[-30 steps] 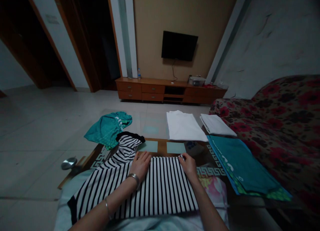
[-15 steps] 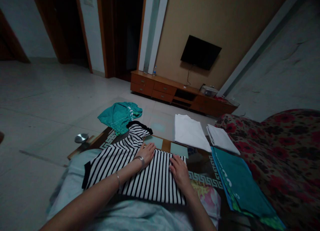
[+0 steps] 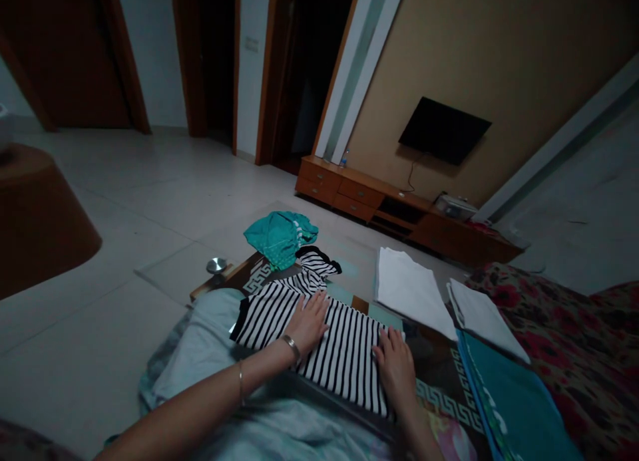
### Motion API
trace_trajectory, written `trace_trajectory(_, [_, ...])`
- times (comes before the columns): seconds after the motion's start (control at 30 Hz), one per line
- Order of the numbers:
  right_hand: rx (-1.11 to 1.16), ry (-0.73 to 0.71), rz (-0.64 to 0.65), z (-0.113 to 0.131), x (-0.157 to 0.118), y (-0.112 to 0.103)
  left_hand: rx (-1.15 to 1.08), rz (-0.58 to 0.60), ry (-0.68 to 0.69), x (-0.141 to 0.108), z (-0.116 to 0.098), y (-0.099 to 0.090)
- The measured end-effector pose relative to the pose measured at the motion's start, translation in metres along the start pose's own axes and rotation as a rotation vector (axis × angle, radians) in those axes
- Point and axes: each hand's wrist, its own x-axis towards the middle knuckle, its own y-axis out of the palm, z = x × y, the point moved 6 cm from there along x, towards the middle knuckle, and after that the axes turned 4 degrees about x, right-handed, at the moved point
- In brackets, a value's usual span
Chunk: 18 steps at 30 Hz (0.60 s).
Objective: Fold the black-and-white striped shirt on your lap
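Tiled floor [image 3: 114, 201] around low patterned surface [image 3: 260, 275], floral sofa [image 3: 544, 314] at right. Black-and-white striped top [image 3: 347, 358] lay flat across near part of surface. Hands apart, neither gripping: left hand [image 3: 308, 324] palm-down mid-fabric, right hand [image 3: 396, 368] fingers spread near right edge, both well placed for even pressure.

The white lettering [image 3: 490, 402] on the folded teal cloth [image 3: 519, 408] is unreadable.

Wall-mounted TV [image 3: 444, 130], tiled floor [image 3: 94, 354] (dim light)

The black-and-white striped shirt [image 3: 344, 354] now lies in a narrower, more compact fold than before.
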Motion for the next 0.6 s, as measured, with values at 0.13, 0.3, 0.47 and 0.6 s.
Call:
trace_trajectory(0.13, [0.145, -0.113, 0.035, 0.039, -0.017, 0.007, 0.045, 0.122, -0.154, -0.02, 0.056, 0.008])
trace_trajectory(0.3, [0.205, -0.079, 0.078, 0.014, -0.029, 0.012, 0.082, 0.146, -0.227, -0.022, 0.115, 0.001])
trace_trajectory(0.47, [0.19, -0.022, 0.075, -0.008, -0.033, 0.01, 0.069, 0.121, -0.281, -0.034, 0.13, -0.02])
trace_trajectory(0.6, [0.197, -0.047, 0.056, 0.026, -0.033, 0.008, 0.085, -0.012, -0.261, -0.053, 0.111, -0.043])
